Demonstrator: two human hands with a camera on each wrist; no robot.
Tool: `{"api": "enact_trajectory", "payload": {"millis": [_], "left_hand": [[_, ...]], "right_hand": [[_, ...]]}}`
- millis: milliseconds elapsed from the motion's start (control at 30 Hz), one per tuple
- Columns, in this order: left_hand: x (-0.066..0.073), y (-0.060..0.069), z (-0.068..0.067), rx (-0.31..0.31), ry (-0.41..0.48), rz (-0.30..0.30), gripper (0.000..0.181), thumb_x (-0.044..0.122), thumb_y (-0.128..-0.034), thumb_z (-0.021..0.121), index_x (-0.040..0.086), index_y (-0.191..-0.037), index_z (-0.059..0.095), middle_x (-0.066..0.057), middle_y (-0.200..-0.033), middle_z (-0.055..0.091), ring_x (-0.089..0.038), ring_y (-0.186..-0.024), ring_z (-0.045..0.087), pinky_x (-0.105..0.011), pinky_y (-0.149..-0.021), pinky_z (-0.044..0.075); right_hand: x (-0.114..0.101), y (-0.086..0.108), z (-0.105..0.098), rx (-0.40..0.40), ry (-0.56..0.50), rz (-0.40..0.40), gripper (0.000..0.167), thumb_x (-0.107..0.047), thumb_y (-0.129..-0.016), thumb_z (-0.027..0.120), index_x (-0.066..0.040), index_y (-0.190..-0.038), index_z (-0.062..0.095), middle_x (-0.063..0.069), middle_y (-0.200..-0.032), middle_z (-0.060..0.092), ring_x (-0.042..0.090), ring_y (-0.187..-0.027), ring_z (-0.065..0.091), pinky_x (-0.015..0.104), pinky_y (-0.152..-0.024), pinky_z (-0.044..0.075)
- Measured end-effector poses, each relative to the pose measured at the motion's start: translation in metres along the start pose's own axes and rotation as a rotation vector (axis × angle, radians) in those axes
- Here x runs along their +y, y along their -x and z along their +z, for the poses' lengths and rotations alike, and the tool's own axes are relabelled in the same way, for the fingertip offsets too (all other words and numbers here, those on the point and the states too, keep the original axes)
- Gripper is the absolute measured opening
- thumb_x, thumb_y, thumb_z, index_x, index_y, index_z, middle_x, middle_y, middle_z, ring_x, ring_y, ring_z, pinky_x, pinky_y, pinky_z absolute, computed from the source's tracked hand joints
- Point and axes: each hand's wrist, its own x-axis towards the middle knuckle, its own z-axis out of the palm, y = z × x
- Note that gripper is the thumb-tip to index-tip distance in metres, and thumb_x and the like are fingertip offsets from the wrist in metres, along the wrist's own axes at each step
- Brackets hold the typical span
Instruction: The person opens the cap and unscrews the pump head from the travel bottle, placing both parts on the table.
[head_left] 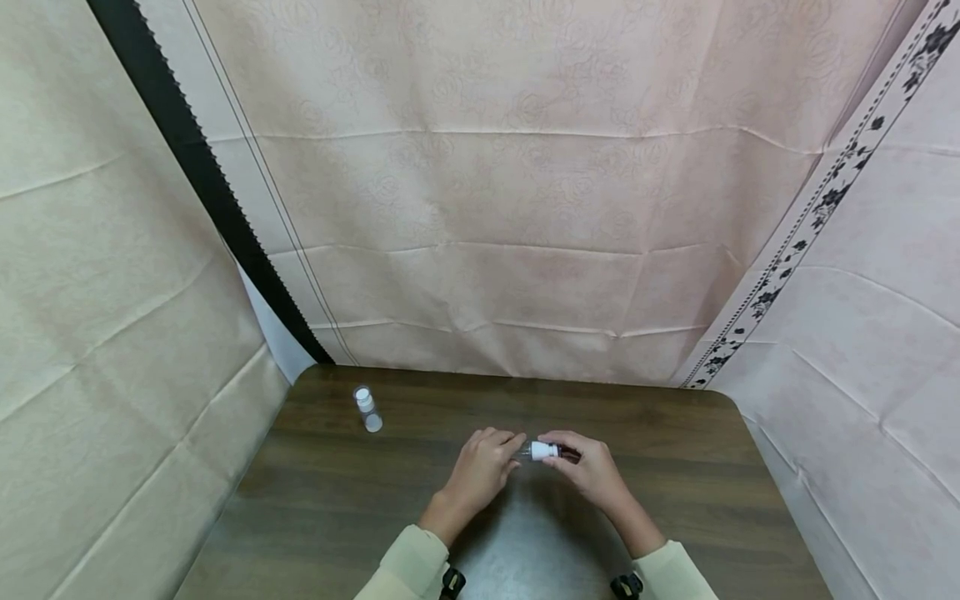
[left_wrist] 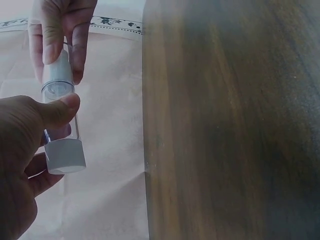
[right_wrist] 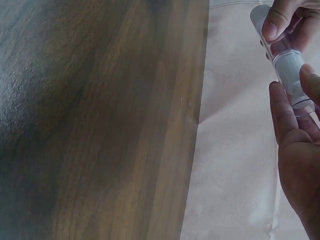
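Observation:
A clear bottle with a white section (head_left: 542, 451) is held between both hands above the table. My left hand (head_left: 480, 472) pinches its clear body, thumb laid across it; in the left wrist view the white-grey end (left_wrist: 66, 156) sticks out below the left thumb. My right hand (head_left: 592, 474) grips the white part (left_wrist: 59, 71) with thumb and fingers. The right wrist view shows this white part (right_wrist: 291, 75) between the right thumb and fingers, with the left hand (right_wrist: 295, 22) at the other end.
A second small clear bottle with a white cap (head_left: 363, 395) is on the brown wooden table (head_left: 315, 483), toward its back left. Pale cloth (head_left: 487, 192) hangs behind the table and along both sides, with a black band at left and a floral border at right.

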Motion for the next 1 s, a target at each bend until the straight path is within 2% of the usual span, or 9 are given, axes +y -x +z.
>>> {"api": "enact_trajectory", "payload": {"millis": [167, 333, 700, 867, 1000], "left_hand": [[-0.003, 0.002, 0.000, -0.015, -0.016, 0.002, 0.043, 0.025, -0.0842, 0.087, 0.012, -0.124, 0.076, -0.002, -0.112, 0.077, -0.014, -0.097, 0.070, -0.030, -0.086, 0.058], [-0.008, 0.003, -0.002, 0.001, -0.026, -0.012, 0.043, 0.025, -0.0822, 0.089, 0.013, -0.122, 0.077, -0.001, -0.110, 0.077, -0.015, -0.096, 0.070, -0.031, -0.085, 0.058], [-0.012, 0.007, -0.002, 0.012, 0.014, -0.060, 0.044, 0.026, -0.0821, 0.088, 0.012, -0.122, 0.076, -0.002, -0.109, 0.077, -0.016, -0.096, 0.070, -0.033, -0.086, 0.059], [-0.015, 0.009, -0.003, 0.019, 0.016, -0.063, 0.044, 0.026, -0.0839, 0.087, 0.012, -0.124, 0.076, -0.002, -0.110, 0.077, -0.017, -0.099, 0.070, -0.035, -0.088, 0.059], [-0.018, 0.010, -0.002, 0.027, 0.018, -0.062, 0.043, 0.024, -0.0838, 0.088, 0.012, -0.123, 0.075, -0.003, -0.110, 0.077, -0.017, -0.100, 0.071, -0.036, -0.088, 0.059]], "right_hand": [[0.002, 0.000, -0.001, 0.012, 0.030, -0.071, 0.030, -0.003, -0.084, 0.082, -0.010, -0.113, 0.078, 0.005, -0.114, 0.076, 0.013, -0.100, 0.072, 0.029, -0.081, 0.062], [0.002, 0.000, -0.004, 0.037, 0.048, -0.100, 0.030, -0.001, -0.083, 0.083, -0.006, -0.113, 0.077, 0.006, -0.112, 0.077, 0.023, -0.097, 0.075, 0.029, -0.080, 0.062], [0.005, 0.002, -0.009, 0.099, 0.055, -0.099, 0.033, -0.001, -0.084, 0.083, -0.011, -0.114, 0.077, 0.007, -0.114, 0.075, 0.027, -0.099, 0.074, 0.027, -0.081, 0.061], [0.003, 0.002, -0.014, 0.117, 0.054, -0.085, 0.033, -0.001, -0.084, 0.083, -0.012, -0.115, 0.077, 0.004, -0.115, 0.074, 0.019, -0.101, 0.073, 0.024, -0.082, 0.061], [0.002, 0.002, -0.019, 0.119, 0.048, -0.073, 0.033, 0.000, -0.085, 0.081, -0.012, -0.116, 0.076, 0.004, -0.117, 0.074, 0.024, -0.102, 0.074, 0.023, -0.083, 0.060]]}}
